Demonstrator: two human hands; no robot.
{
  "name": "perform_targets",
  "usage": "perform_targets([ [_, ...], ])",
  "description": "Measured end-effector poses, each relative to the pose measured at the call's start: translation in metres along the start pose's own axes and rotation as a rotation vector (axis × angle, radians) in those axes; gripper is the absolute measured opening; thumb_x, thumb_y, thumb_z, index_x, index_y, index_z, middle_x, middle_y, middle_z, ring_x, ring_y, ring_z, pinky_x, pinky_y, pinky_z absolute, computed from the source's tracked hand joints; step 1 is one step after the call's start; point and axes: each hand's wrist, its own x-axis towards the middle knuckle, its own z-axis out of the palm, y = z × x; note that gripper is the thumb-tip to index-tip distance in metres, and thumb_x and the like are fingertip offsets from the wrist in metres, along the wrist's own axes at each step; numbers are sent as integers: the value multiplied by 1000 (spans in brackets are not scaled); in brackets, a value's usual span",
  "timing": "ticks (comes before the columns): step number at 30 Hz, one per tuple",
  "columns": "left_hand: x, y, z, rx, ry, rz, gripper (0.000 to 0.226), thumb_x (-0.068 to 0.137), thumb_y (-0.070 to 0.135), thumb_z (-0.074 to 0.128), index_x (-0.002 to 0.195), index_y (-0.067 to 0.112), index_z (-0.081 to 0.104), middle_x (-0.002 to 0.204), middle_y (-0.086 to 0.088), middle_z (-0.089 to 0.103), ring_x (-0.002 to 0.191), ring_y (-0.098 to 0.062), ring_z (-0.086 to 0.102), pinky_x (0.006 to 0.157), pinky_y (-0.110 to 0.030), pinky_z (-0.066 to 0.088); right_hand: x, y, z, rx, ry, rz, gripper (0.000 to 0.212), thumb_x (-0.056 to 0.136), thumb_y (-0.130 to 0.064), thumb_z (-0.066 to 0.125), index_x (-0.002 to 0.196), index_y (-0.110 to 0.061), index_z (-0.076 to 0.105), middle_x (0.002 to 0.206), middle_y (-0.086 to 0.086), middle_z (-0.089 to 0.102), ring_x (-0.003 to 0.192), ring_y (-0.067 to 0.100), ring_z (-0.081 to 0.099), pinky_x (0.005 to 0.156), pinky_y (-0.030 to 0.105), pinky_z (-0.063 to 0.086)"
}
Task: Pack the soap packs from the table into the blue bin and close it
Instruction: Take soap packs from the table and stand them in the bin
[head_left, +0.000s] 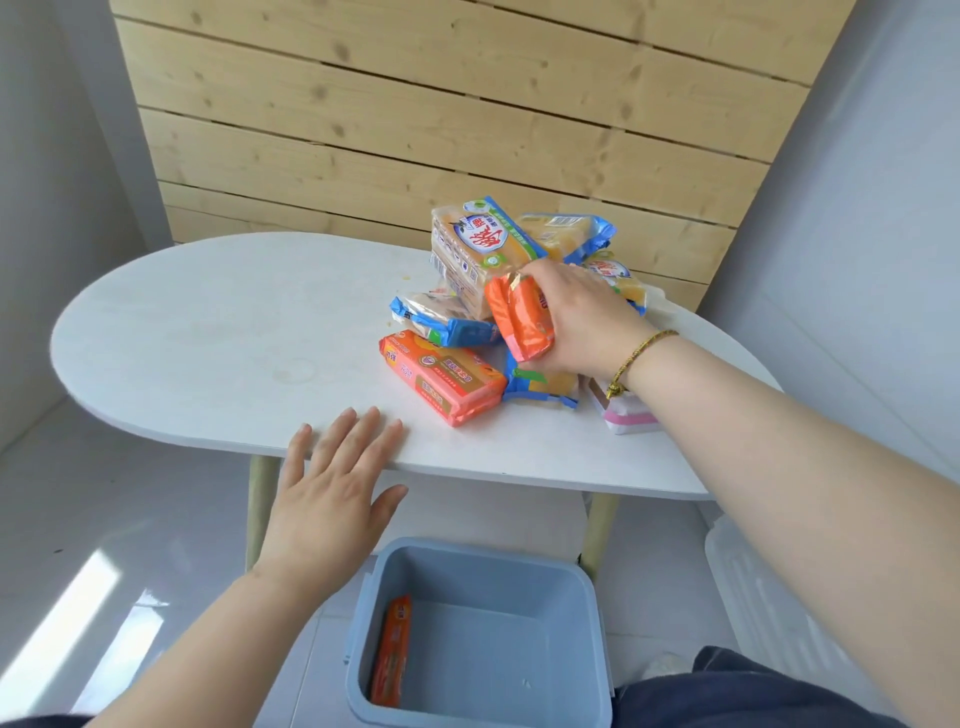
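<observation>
Right hand (576, 322) has its fingers curled round an orange pack (519, 325), palm down, at the near side of the pile (483, 244) on the right half of the table (208, 338). I see that pack's long axis running roughly away from me, its far end leaning a little left. A second orange pack (444, 382) lies flat just left of the hand, its long axis slanting from far-left to near-right and its near corner close to the table's front edge. My right forearm reaches in from the lower right, over a pink pack (628, 418). Left hand (332, 499) is flat and holds nothing, fingers spread, tips over the front edge, thumb below it. The bin (597, 623) sits open on the floor below that edge. A third orange pack (392, 652) stands on edge against its left wall, long axis pointing away from me, and most of the bin's floor shows. White tabletop stretches wide to the left of the pile.
</observation>
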Motion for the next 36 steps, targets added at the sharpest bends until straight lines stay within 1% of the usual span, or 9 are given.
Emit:
perform_targets([
  [5,-10,5,-6,-166,78,-31,53,79,35,44,126,11,54,137,-12,49,131,-34,39,112,-42,15,-22,-24,-24,226,130,17,61,62,-18,77,113,-1,48,103,11,58,88,19,50,65,16,27],
  [8,-18,13,-13,-179,199,101,45,78,31,42,106,5,66,112,-16,68,111,-35,60,102,-35,25,-43,-43,-41,344,163,75,64,55,-25,81,107,-9,49,88,-1,56,76,14,49,61,16,30],
  [10,-27,18,-10,-272,268,150,40,77,27,43,98,5,68,97,-12,72,106,-26,56,93,-32,31,-62,-52,-47,444,140,133,63,51,-33,81,100,-23,44,77,-16,53,65,8,48,62,8,35],
  [13,-48,20,15,-400,175,38,23,80,19,60,98,6,69,95,-10,71,95,-24,62,82,-32,50,-95,-60,-38,555,-5,192,67,53,-25,84,101,-33,37,83,-27,48,70,-3,50,71,-4,34],
  [19,-66,-4,81,-444,-266,-294,46,93,28,47,136,18,37,141,-1,43,128,-21,42,103,-30,34,-137,-66,15,707,-464,197,60,58,-27,83,92,-49,39,81,-28,52,73,-12,53,67,2,40],
  [23,-70,-12,115,-477,-430,-446,52,94,28,44,141,16,26,148,-4,32,132,-23,35,105,-32,32,-156,-65,91,516,-751,301,68,58,-46,76,112,-33,38,92,-16,50,83,9,52,70,20,39],
  [30,-64,-1,160,-479,-566,-503,57,95,27,42,144,18,17,153,-5,18,137,-25,26,110,-34,27,-184,-44,215,746,-819,849,100,66,-40,71,142,-31,7,130,2,51,106,21,58,92,29,46],
  [34,-68,-5,177,-494,-564,-478,63,94,19,41,146,23,5,157,1,3,139,-23,24,107,-34,30,-181,-41,264,651,-801,994,59,69,-43,64,116,-25,34,115,2,60,95,24,59,80,27,45],
  [36,-71,-11,185,-507,-536,-460,66,93,14,39,145,25,1,157,4,0,137,-22,30,103,-33,35,-176,-41,287,567,-829,1029,57,70,-45,63,114,-21,34,117,5,58,101,26,59,80,28,43],
])
